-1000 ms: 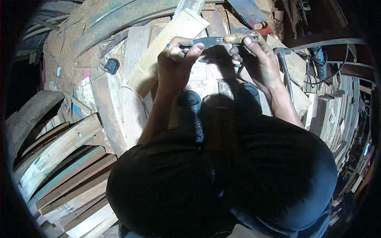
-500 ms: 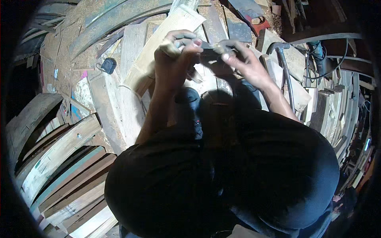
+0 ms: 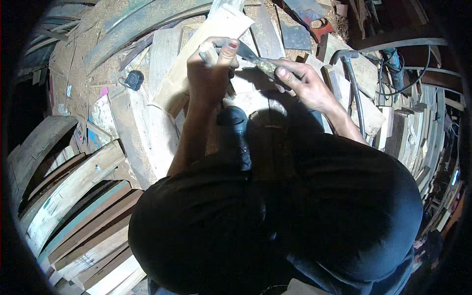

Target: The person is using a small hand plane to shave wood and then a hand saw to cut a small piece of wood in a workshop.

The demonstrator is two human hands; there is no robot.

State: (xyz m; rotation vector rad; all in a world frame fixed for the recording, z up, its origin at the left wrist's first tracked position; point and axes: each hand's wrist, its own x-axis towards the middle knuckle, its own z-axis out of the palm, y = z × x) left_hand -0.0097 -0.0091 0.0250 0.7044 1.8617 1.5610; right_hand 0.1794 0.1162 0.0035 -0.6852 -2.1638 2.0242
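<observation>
My right hand (image 3: 307, 83) is closed round the light, smeared handle of a putty knife (image 3: 249, 53), whose dark blade points up and left. Close to the blade's tip, my left hand (image 3: 211, 64) is raised with its fingers curled and thumb up. A small pale grey patch shows among those fingers, but I cannot make out what it is. Under the hands lies a pale wooden plank (image 3: 204, 51), running diagonally away from me.
A hammer (image 3: 353, 81) and a blue corded power tool (image 3: 393, 69) lie on the right, and a red-handled saw (image 3: 319, 27) at the back. A black tape measure (image 3: 133, 80) rests on the left. Curved timbers (image 3: 73, 191) are stacked at lower left.
The putty knife's blade has come away from my left fingers and shows more plainly. My left hand has shifted slightly left, its thumb now raised. My right hand has dropped a little.
</observation>
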